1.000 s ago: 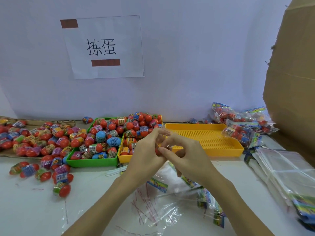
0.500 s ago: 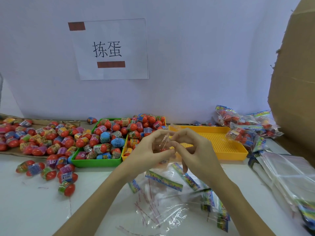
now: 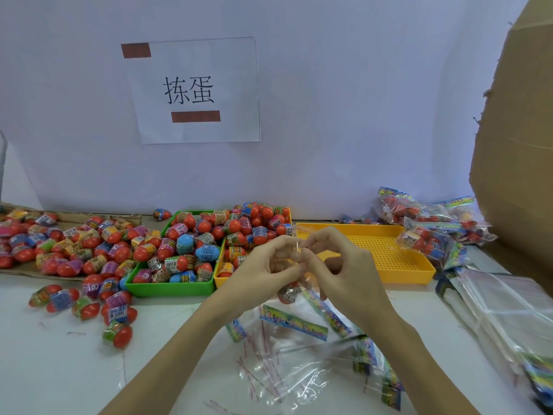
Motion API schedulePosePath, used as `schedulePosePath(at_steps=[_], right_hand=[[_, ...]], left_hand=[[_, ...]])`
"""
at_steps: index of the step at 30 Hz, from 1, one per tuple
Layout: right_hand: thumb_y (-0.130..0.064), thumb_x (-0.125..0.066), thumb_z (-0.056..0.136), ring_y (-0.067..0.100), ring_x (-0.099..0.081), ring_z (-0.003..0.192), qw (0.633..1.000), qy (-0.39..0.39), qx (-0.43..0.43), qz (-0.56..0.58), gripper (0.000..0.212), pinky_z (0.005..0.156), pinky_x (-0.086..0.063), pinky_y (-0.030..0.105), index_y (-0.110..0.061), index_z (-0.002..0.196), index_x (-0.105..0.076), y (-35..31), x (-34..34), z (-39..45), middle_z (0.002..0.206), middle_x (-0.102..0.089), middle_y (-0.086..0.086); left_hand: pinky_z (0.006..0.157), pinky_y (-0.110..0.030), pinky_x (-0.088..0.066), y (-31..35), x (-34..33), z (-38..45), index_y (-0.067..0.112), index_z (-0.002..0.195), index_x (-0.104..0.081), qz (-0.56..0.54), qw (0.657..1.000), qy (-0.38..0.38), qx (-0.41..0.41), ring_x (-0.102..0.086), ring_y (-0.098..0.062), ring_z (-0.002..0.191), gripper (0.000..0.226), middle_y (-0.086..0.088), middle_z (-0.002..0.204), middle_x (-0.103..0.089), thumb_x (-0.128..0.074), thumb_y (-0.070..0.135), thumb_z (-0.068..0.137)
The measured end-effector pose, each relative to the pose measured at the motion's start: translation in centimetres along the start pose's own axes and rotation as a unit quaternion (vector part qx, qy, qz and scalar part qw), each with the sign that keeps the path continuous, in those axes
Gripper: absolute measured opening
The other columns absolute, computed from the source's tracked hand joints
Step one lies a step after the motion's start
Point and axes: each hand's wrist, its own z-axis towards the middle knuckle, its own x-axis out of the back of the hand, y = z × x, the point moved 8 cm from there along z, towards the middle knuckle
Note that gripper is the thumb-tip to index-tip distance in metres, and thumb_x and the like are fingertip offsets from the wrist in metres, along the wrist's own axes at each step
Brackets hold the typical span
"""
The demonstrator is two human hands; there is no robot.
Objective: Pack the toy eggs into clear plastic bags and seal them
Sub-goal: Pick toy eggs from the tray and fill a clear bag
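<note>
Eggs (image 3: 182,245) fill the green tray and the yellow tray behind it at far centre, with more heaped on cardboard at far left and loose on the worktop (image 3: 59,369), so I judge most packing is left; several sealed bags (image 3: 425,235) lie at far right beside an empty yellow tray (image 3: 386,250). My left hand (image 3: 263,271) and right hand (image 3: 344,274) meet above the near worktop, fingers pinching a clear bag (image 3: 294,259) with an egg hanging below. I cannot tell whether its mouth is sealed; film and fingers hide it.
</note>
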Motion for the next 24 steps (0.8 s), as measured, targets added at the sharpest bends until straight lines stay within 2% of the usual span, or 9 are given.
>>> schedulePosePath(at_steps=[2, 4, 6, 8, 11, 14, 18, 21, 24], right_hand=[[-0.018, -0.068, 0.102, 0.020, -0.063, 0.046, 0.999, 0.030, 0.013, 0.009, 0.009, 0.046, -0.051, 0.043, -0.025, 0.107, -0.067, -0.3, 0.5, 0.0, 0.102, -0.072, -0.014], [-0.017, -0.066, 0.103, 0.016, -0.067, 0.051, 0.997, 0.072, 0.013, 0.020, 0.013, 0.048, -0.054, 0.037, -0.024, 0.114, -0.066, -0.3, 1.3, 0.1, 0.109, -0.070, -0.014], [-0.015, -0.065, 0.103, 0.014, -0.070, 0.058, 0.995, 0.094, -0.009, 0.029, 0.015, 0.051, -0.056, 0.031, -0.026, 0.115, -0.065, 0.4, 1.6, 0.1, 0.108, -0.068, -0.016], [-0.012, -0.064, 0.103, 0.012, -0.072, 0.070, 0.997, 0.080, -0.021, 0.007, 0.016, 0.058, -0.057, 0.028, -0.026, 0.111, -0.067, 1.0, 1.1, 0.1, 0.105, -0.068, -0.016], [-0.004, -0.062, 0.103, 0.005, -0.068, 0.096, 0.998, 0.020, 0.010, -0.057, 0.021, 0.073, -0.054, 0.017, -0.021, 0.108, -0.073, 0.6, -1.0, -0.1, 0.107, -0.070, -0.011], [0.000, -0.059, 0.103, 0.005, -0.065, 0.109, 0.992, -0.047, 0.056, -0.099, 0.024, 0.088, -0.054, 0.021, -0.014, 0.113, -0.076, 0.0, -3.6, -0.2, 0.114, -0.071, -0.005], [-0.002, -0.054, 0.106, 0.013, -0.055, 0.132, 0.978, -0.101, 0.046, -0.174, 0.032, 0.112, -0.040, 0.019, -0.016, 0.128, -0.072, 0.4, -5.9, 0.7, 0.138, -0.064, -0.004], [-0.003, -0.049, 0.108, 0.019, -0.047, 0.143, 0.963, -0.144, 0.026, -0.228, 0.036, 0.116, -0.038, 0.030, -0.015, 0.138, -0.066, 1.4, -7.4, 2.2, 0.151, -0.056, -0.001], [0.003, -0.054, 0.101, 0.026, -0.049, 0.134, 0.949, -0.182, 0.002, -0.257, 0.043, 0.109, -0.044, 0.035, -0.013, 0.140, -0.064, 2.4, -8.6, 4.2, 0.146, -0.058, 0.003]], left_hand=[[0.083, -0.042, -0.065, 0.0, 0.7, 0.0, 0.020, 0.130, -0.065, 0.003, 1.000, 0.031, 0.000, -0.078, -0.025, 0.095, 0.027, -0.006, 0.110, -0.078, -0.068, 0.017, 0.103], [0.074, -0.034, -0.065, 0.0, 2.2, 0.1, 0.024, 0.124, -0.068, 0.010, 0.996, 0.093, 0.001, -0.077, -0.028, 0.089, 0.023, -0.003, 0.103, -0.080, -0.068, 0.013, 0.103], [0.062, -0.030, -0.062, 0.0, 4.7, -0.1, 0.025, 0.116, -0.069, 0.012, 0.982, 0.190, 0.001, -0.074, -0.025, 0.078, 0.020, -0.005, 0.099, -0.078, -0.065, 0.009, 0.104], [0.054, -0.027, -0.060, 0.0, 7.6, -0.8, 0.025, 0.111, -0.067, 0.038, 0.953, 0.300, -0.007, -0.073, -0.016, 0.070, 0.021, -0.008, 0.099, -0.073, -0.060, 0.006, 0.106], [0.062, -0.042, -0.065, -0.7, 10.6, -1.6, 0.028, 0.104, -0.064, 0.055, 0.919, 0.391, 0.003, -0.073, -0.023, 0.070, 0.022, -0.003, 0.092, -0.073, -0.056, 0.007, 0.106], [0.068, -0.043, -0.063, -2.1, 12.1, -1.7, 0.025, 0.102, -0.066, -0.022, 0.909, 0.414, 0.030, -0.069, -0.014, 0.060, 0.022, 0.002, 0.083, -0.077, -0.057, 0.005, 0.105], [0.074, -0.035, -0.063, -2.8, 12.6, -1.6, 0.024, 0.101, -0.069, -0.073, 0.902, 0.424, 0.041, -0.076, -0.011, 0.075, 0.016, 0.001, 0.096, -0.078, -0.064, 0.009, 0.102], [0.068, -0.031, -0.063, -2.3, 12.1, -1.4, 0.024, 0.105, -0.070, -0.073, 0.913, 0.400, 0.022, -0.077, -0.016, 0.079, 0.017, 0.008, 0.090, -0.079, -0.065, 0.009, 0.101], [0.074, -0.048, -0.064, -1.5, 11.2, -1.0, 0.022, 0.119, -0.068, -0.070, 0.934, 0.351, 0.012, -0.079, -0.031, 0.086, 0.019, 0.000, 0.103, -0.081, -0.064, 0.011, 0.105]])
